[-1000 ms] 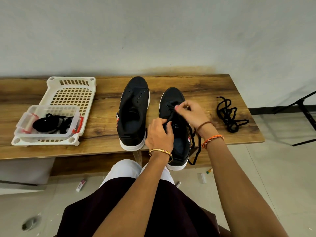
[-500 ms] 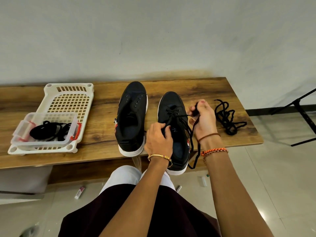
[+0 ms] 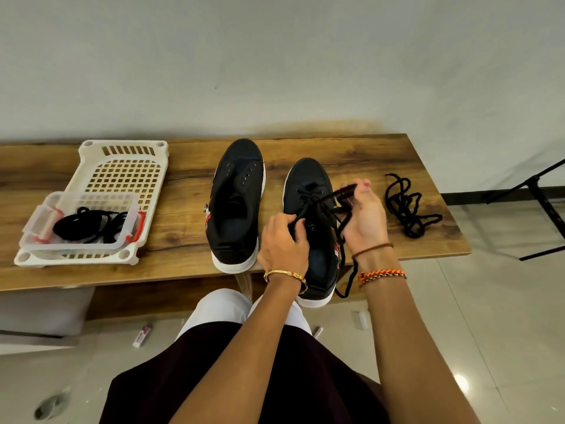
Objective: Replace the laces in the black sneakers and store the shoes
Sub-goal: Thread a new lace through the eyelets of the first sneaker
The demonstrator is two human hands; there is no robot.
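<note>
- Two black sneakers with white soles stand side by side near the middle of the wooden worktop, toes pointing to the far wall.
- The left sneaker has bare eyelets and no lace; its heel reaches the near edge.
- The right sneaker is partly laced with a black lace crossing its far eyelets; its heel hangs over the near edge.
- The left hand is closed, pinching one lace end over the shoe's opening.
- The right hand grips the other end, drawn out to the right; the slack drops past the wrist below the worktop edge.
- A loose black lace lies tangled to the right of the sneakers, apart from them.
- At the left sits a white slotted basket with a clear tub of black laces on its near part.
- Behind is a plain pale wall; the floor is light tile.
</note>
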